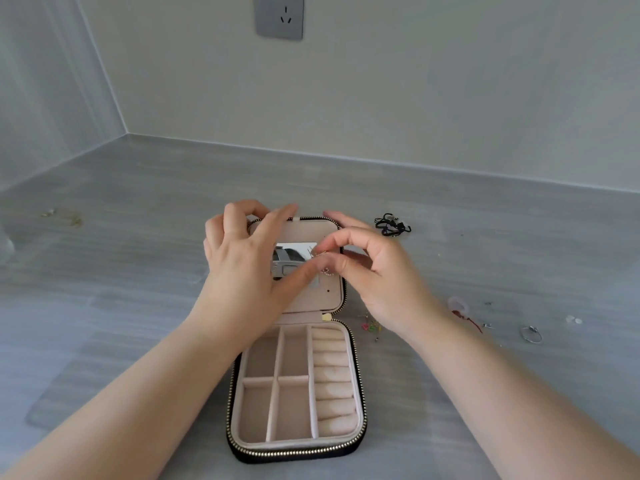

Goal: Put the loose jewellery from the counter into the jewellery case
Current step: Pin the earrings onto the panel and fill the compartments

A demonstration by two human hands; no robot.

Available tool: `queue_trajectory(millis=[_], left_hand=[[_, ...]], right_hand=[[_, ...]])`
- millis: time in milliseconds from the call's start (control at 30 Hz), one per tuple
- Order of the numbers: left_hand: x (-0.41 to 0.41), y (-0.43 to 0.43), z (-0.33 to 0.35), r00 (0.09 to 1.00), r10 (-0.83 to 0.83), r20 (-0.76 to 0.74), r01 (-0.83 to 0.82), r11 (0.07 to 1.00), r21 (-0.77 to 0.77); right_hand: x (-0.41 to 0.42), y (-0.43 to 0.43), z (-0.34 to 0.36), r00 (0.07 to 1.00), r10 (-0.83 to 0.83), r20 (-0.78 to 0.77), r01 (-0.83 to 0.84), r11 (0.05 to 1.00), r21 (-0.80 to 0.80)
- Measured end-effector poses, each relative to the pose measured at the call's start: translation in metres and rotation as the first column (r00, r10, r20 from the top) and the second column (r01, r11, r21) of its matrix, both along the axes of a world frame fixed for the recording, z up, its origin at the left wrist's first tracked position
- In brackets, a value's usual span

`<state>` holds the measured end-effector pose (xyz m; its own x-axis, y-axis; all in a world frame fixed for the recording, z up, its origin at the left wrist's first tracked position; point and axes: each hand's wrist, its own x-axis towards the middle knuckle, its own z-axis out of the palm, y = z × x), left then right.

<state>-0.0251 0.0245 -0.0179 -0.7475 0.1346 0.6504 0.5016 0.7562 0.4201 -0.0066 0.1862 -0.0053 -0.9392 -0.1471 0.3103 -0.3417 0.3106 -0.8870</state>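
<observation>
Nearest the camera, the open jewellery case (358, 393) lay on the grey tabletop (138, 271), showing its beige compartments and ring rolls, with its lid (332, 292) opened at the far side. In front of the lid's mirror (294, 249), the right hand (377, 275) had its grip pinched on a small earring (325, 270) with a gold hook, while the left hand (239, 261) had its grip curled over the lid's far left corner, thumb stretched towards the earring. Right of the case, loose on the tabletop, lay small coloured earrings (370, 327), a red-and-white piece (460, 308), a silver ring (531, 334) and, farther back, a black cord bundle (393, 225).
</observation>
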Motion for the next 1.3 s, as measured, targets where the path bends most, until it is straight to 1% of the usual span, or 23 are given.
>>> queue_trajectory(millis=[133,200,267,433,533,633,700,867,1067,1300], left_hand=[[-0.007,0.002,0.009,1.0,0.011,-0.004,-0.01,0.986,0.166],[-0.009,0.002,0.013,1.0,0.01,-0.008,-0.008,0.978,0.21],[-0.01,0.001,0.015,0.999,-0.009,-0.044,0.019,0.973,0.232],[-0.004,-0.001,0.019,0.986,-0.078,-0.15,0.112,0.966,0.233],[0.002,-0.001,0.022,0.976,-0.088,-0.197,0.13,0.969,0.21],[0.007,-0.001,0.022,0.969,-0.095,-0.228,0.131,0.98,0.149],[0.009,0.0,0.023,0.969,-0.112,-0.222,0.141,0.982,0.122],[0.015,0.003,0.025,0.968,-0.153,-0.198,0.185,0.971,0.154],[0.016,0.003,0.023,0.962,-0.172,-0.212,0.204,0.969,0.138],[0.016,0.003,0.023,0.955,-0.192,-0.226,0.216,0.972,0.088]], right_hand=[[0.002,0.001,-0.001,1.0,0.022,0.019,-0.021,0.999,-0.05],[0.003,0.001,0.001,0.999,0.043,0.028,-0.04,0.995,-0.096],[0.004,0.002,0.002,0.997,0.061,0.039,-0.054,0.987,-0.149],[0.004,0.008,0.006,0.999,0.006,0.039,0.003,0.971,-0.24],[0.007,0.009,0.009,0.999,-0.011,0.038,0.02,0.969,-0.245],[0.01,0.009,0.011,0.999,-0.039,0.029,0.044,0.972,-0.229],[0.013,0.008,0.013,0.998,-0.058,0.028,0.062,0.974,-0.218],[0.018,0.005,0.017,0.992,-0.125,0.007,0.125,0.98,-0.152],[0.022,0.004,0.021,0.994,-0.085,0.063,0.098,0.962,-0.255],[0.022,0.006,0.02,0.994,-0.068,0.081,0.086,0.968,-0.237]])
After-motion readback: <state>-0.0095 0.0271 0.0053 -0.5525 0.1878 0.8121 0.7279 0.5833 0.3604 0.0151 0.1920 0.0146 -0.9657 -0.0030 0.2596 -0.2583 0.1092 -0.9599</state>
